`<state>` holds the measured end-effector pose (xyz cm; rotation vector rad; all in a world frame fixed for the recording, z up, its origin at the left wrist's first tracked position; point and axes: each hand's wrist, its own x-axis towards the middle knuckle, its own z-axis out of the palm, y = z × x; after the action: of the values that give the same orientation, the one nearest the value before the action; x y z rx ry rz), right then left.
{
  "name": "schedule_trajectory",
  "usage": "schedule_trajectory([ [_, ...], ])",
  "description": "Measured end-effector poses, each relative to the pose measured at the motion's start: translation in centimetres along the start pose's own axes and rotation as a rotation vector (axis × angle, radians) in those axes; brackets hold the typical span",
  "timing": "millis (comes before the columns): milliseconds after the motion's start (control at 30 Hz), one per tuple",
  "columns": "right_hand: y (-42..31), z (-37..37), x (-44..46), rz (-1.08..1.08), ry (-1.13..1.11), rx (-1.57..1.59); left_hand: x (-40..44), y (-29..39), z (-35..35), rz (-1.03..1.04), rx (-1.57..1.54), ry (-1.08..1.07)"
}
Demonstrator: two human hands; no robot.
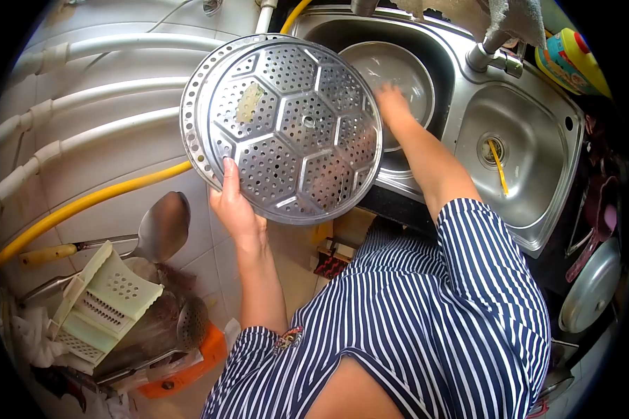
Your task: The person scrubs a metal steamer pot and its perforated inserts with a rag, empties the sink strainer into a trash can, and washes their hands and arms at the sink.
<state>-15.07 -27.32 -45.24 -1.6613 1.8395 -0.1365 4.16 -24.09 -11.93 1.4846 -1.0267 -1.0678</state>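
1. Left hand [236,204]: closed on the 8 o'clock edge of a perforated metal disc [307,164], thumb across its face; other fingers hidden from me.
2. One perforated metal disc, raised at 11 to 12 o'clock in my view; another pierced rim [189,119] shows behind it.
3. Right hand [393,105]: blurred, over the inside of a metal bowl [414,75] at 1 o'clock; I cannot tell how open it is or whether it grips anything.
4. One metal bowl, in a sink basin [444,77].
5. Second basin [534,129], 2 to 3 o'clock: yellow strip [497,167].
6. Green grater [115,297], 8 o'clock.
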Motion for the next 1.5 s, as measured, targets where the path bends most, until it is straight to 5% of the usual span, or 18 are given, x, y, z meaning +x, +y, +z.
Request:
schedule_trajectory([
  [67,1.1,2.3,1.5,0.358,0.145,0.599,0.1,-0.6,-0.6,-0.004,-0.017,-0.019],
  [100,0.7,1.7,1.0,0.366,0.149,0.594,0.3,-0.7,-0.6,-0.009,-0.022,-0.026],
  [167,-1.7,-1.8,-1.2,0.453,0.611,0.731,0.8,-1.1,0.0,0.01,-0.023,-0.023],
  [267,-9.2,-7.7,-7.2,0.014,0.898,0.899,1.9,-2.1,-0.5,-0.003,-0.024,-0.058],
  [400,-18.0,-12.1,-11.7,-0.633,0.677,0.975,3.3,-4.0,-0.4,0.063,-0.005,-0.116],
  [533,-16.7,-10.9,-7.5,-0.406,0.578,0.449,1.7,-3.0,0.0,-0.051,-0.076,-0.104],
  [667,-9.4,-7.8,-1.0,0.063,0.488,0.62,1.0,-2.7,-0.3,-0.034,-0.057,-0.117],
  [733,-10.5,-8.3,-2.9,0.072,0.48,0.631,1.3,-2.9,-0.3,-0.04,-0.066,-0.114],
  [867,-18.3,-11.1,-9.0,-0.479,0.643,0.61,1.4,-3.1,0.4,-0.028,-0.041,-0.136],
  [967,-19.3,-14.9,-6.6,-0.635,0.656,0.63,0.7,-2.6,1.2,-0.017,-0.021,-0.129],
  [1067,-16.5,-14.9,-0.4,-0.358,0.81,0.535,0.3,-2.7,1.1,-0.02,0.013,-0.153],
  [1233,-5.6,-6.1,4.0,-0.029,0.521,0.639,0.7,-3.8,1.4,-0.021,-0.033,-0.022],
  [1333,-0.5,-1.6,-0.1,0.198,0.522,0.215,1.5,-5.2,1.7,0.084,0.049,-0.018],
  [1400,-0.4,-0.8,-1.3,0.251,0.295,0.004,2.0,-5.6,2.3,0.084,0.057,-0.002],
  [1467,-0.4,-0.2,-1.7,0.211,-0.045,0.239,2.9,-6.2,2.3,0.181,0.159,0.002],
  [1500,-0.7,-0.7,-1.3,0.366,-0.014,0.328,3.0,-6.0,2.7,0.186,0.188,0.036],
])
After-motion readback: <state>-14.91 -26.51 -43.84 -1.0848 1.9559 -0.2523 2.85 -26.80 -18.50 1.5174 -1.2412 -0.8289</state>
